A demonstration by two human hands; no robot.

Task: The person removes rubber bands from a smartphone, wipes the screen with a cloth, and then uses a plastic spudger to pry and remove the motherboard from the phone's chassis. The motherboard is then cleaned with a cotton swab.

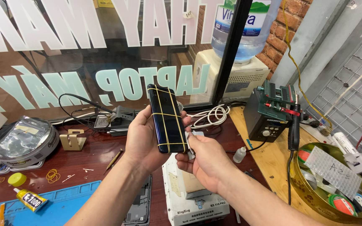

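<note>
My left hand (pixel 141 140) holds a dark smartphone (pixel 167 118) upright in front of me, fingers wrapped round its left edge. Yellow rubber bands cross the phone lengthwise and across. My right hand (pixel 204 161) is just below and right of the phone, pinching a small silvery object (pixel 190 144) against the phone's lower right edge; what it is I cannot tell. Both hands hover above a white heating plate machine (pixel 193 196) on the dark red bench.
A blue work mat (pixel 70 205) with a glue tube (pixel 30 199) lies at the lower left. Loose rubber bands (pixel 52 175), a tin of plastic bags (pixel 21 142), a hot-air station (pixel 273 115), a round gold tin of tape rolls (pixel 336 184) and a small bottle (pixel 239 155) surround me.
</note>
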